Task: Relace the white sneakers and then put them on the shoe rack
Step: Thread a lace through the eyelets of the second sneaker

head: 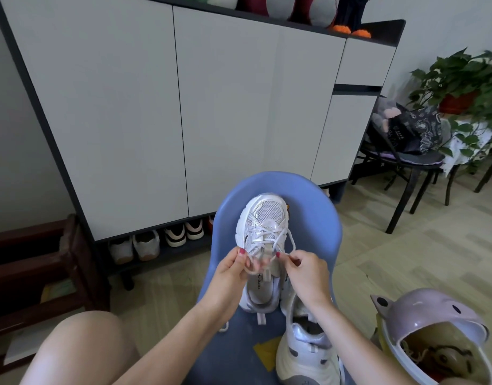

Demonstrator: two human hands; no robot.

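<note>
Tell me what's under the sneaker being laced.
The laced sneaker lies on a blue chair, toe toward the cabinet. Both hands, left hand and right hand, pinch its laces. The seat directly beneath is covered by the shoe.

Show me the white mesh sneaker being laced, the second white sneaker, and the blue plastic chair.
white mesh sneaker being laced (265, 212): head view, on its mesh toe.
second white sneaker (306, 359): head view, on its side near the sole.
blue plastic chair (308, 187): head view, on its bare backrest.

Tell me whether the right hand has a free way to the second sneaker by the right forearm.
Probably yes. The second sneaker lies on the blue chair just under the right forearm, uncovered. But the right hand pinches a lace and must drop it first.
</note>
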